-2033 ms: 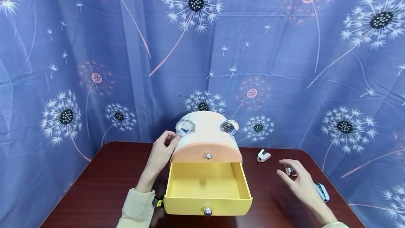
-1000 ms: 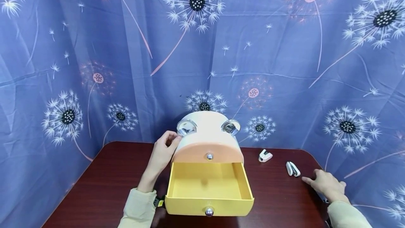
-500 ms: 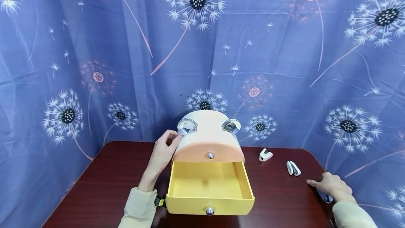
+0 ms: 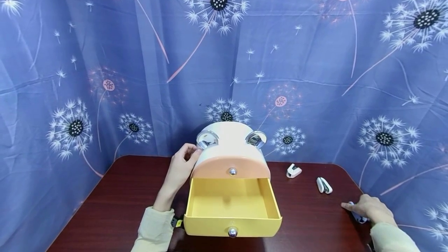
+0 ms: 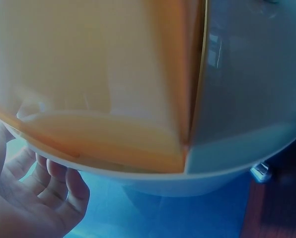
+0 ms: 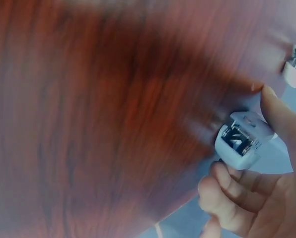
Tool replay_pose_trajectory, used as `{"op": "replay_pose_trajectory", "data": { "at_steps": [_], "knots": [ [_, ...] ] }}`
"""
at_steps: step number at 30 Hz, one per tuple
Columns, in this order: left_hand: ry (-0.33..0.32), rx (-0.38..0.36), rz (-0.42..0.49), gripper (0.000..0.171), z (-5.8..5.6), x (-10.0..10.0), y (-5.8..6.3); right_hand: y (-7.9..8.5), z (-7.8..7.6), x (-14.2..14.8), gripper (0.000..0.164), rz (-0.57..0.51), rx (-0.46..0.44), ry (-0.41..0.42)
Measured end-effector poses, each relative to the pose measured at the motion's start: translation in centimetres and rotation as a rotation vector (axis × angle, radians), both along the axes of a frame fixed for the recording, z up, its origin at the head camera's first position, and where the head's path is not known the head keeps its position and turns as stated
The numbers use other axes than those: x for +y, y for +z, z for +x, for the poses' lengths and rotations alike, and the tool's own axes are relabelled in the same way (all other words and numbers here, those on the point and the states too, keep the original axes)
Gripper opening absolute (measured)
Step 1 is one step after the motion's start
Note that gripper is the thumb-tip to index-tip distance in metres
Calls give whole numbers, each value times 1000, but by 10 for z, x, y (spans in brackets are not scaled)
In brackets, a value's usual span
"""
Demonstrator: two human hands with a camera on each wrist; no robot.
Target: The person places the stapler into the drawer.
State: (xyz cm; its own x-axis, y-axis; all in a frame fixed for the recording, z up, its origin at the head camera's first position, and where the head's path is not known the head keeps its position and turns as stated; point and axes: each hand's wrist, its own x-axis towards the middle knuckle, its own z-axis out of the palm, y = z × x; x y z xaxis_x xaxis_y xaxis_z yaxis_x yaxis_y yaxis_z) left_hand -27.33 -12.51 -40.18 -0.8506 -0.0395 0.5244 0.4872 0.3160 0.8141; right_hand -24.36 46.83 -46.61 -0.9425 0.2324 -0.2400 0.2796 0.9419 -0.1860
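A white drawer box (image 4: 229, 139) with silver round eyes stands mid-table, its peach upper drawer (image 4: 217, 168) closed and its yellow lower drawer (image 4: 231, 201) pulled out with nothing inside. Touching the box's left side, my left hand (image 4: 180, 170) has relaxed fingers; in the left wrist view those fingers (image 5: 76, 191) lie along its rim. Toward the table's right edge my right hand (image 4: 374, 208) reaches round a pale blue mini stapler (image 6: 245, 141), thumb on one side and curled fingers below. The hand hides part of that stapler in the head view.
Two white mini staplers, one farther back (image 4: 293, 171) and one nearer (image 4: 324, 186), lie right of the box on the dark red table (image 4: 133, 197). Behind the table hangs a blue dandelion curtain (image 4: 196, 69). The yellow drawer juts toward the front edge.
My right hand has moved right and toward me, from beside the nearer white stapler to the pale blue one. The left hand has stayed against the box.
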Motion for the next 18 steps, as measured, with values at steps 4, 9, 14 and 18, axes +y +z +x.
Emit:
{"op": "replay_pose_trajectory", "data": {
  "at_steps": [4, 9, 14, 18],
  "knots": [
    [3, -7, -2, 17, 1, 0, 1, 3, -1, -4, 84, -25, 31, 6],
    [5, -1, -1, 16, 1, 0, 1, 13, -7, -11, 87, 3, 93, 54],
    [3, 13, 3, 15, 0, 0, 1, 31, -9, -24, 82, 31, 188, 106],
    [-1, 10, 7, 15, 0, 0, 0, 46, -6, -41, 74, 41, 270, 147]
  ]
}}
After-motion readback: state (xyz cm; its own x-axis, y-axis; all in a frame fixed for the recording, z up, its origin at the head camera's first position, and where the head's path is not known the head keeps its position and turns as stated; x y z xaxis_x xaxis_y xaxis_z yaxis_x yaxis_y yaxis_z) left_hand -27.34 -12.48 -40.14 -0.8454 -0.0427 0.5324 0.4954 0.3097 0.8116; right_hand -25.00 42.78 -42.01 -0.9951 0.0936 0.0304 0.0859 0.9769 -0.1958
